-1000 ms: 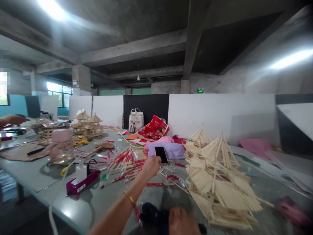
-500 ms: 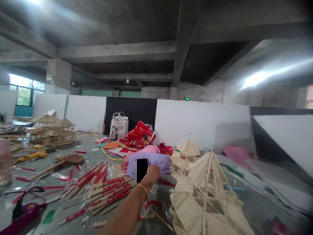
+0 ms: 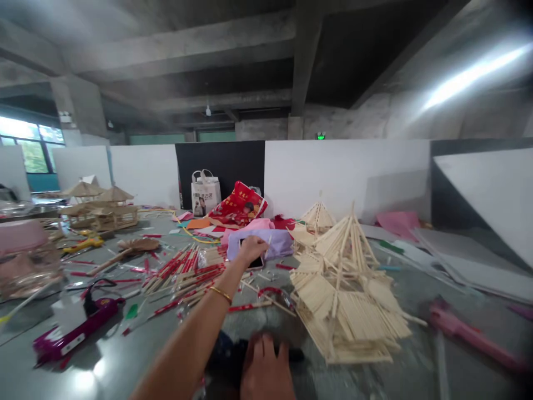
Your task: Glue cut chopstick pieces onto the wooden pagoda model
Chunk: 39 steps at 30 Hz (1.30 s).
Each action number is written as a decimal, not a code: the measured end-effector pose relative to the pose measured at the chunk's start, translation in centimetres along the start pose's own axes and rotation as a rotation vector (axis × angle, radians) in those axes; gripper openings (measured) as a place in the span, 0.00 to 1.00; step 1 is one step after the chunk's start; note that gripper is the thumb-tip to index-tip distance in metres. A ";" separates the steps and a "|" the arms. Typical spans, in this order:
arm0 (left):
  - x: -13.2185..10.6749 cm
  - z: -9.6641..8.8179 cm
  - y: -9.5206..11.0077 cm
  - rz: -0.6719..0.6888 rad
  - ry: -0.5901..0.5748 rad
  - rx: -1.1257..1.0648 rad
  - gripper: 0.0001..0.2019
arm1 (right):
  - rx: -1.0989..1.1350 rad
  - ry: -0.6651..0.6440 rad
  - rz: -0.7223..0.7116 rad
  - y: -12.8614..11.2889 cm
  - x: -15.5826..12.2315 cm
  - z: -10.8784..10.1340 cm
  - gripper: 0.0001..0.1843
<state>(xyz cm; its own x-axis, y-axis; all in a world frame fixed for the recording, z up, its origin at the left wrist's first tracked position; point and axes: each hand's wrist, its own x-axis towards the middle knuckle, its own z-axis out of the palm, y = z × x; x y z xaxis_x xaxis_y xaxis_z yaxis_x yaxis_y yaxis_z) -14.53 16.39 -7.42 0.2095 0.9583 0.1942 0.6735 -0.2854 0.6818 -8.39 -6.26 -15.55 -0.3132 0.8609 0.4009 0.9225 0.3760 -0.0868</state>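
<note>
In the head view, the left hand (image 3: 251, 251), a gold bracelet (image 3: 221, 293) on its wrist, reaches out over the grey table (image 3: 137, 355) in front of a phone (image 3: 256, 263). Its fingers are drawn close together, with a small pale bit (image 3: 270, 240) at the tips; I cannot tell whether it is pinched there. The phone is partly hidden by this hand and sits against a purple cloth (image 3: 281, 243).

The right hand (image 3: 266, 366) is at the near edge, fingers laid over a dark object (image 3: 227, 353). Blur hides whether it grips this.

Just right of the hands stands a large house model (image 3: 358, 311) of pale sticks with a pointed roof. Left of the phone lies a spread of sticks (image 3: 183, 269) in red wrappers. Near left is a purple power strip (image 3: 79, 336); far left stand smaller wooden models (image 3: 112, 214). A white bag (image 3: 206, 194) and a crumpled red bag (image 3: 239, 205) are at the far side. Near right lies a blurred pink object (image 3: 470, 333).
</note>
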 end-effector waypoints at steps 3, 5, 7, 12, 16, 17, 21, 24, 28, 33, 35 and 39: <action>-4.1 -1.5 1.3 -0.012 0.019 -0.326 0.12 | -0.015 0.115 0.034 -1.0 1.7 2.6 0.36; -7.1 -2.1 2.7 -0.004 0.014 -0.523 0.14 | -0.024 0.243 0.003 -1.0 1.7 3.7 0.44; -9.7 -2.4 4.4 0.011 -0.007 -0.681 0.16 | -0.054 0.389 -0.084 -0.2 0.9 4.3 0.44; -13.4 -1.1 9.7 0.025 -0.096 -0.929 0.16 | -0.123 0.738 -0.346 5.4 -2.9 3.7 0.08; -14.0 1.1 14.1 0.041 -0.137 -0.894 0.12 | -0.083 0.847 -0.358 10.4 -6.2 -0.4 0.10; -13.9 1.6 15.0 0.062 -0.099 -0.798 0.11 | -0.091 0.749 -0.351 11.2 -6.9 -2.2 0.08; -13.3 2.7 17.2 0.137 0.098 -0.415 0.11 | 0.044 0.472 -0.248 12.6 -8.9 -10.8 0.07; -12.8 2.7 18.1 0.154 0.155 -0.290 0.10 | 0.097 0.343 -0.107 13.1 -9.0 -15.6 0.07; -12.4 2.5 19.0 0.187 0.227 -0.119 0.08 | 0.069 0.361 -0.025 14.3 -7.9 -17.5 0.09; -12.1 2.7 19.8 0.190 0.261 0.025 0.08 | 0.078 0.352 0.008 15.3 -7.0 -17.7 0.09; -12.0 2.7 19.9 0.174 0.255 0.057 0.08 | 0.074 0.350 0.014 15.4 -7.0 -17.7 0.09; -12.0 2.8 20.1 0.141 0.254 0.092 0.09 | 0.068 0.366 0.019 15.4 -7.4 -17.4 0.08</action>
<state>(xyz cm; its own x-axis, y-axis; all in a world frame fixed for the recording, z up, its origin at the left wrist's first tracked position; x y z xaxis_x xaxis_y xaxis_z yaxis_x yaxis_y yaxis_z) -1.59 -0.90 1.98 0.1295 0.8783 0.4603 0.7142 -0.4046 0.5711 12.06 -12.77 -3.95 -0.1836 0.6927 0.6974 0.9065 0.3937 -0.1524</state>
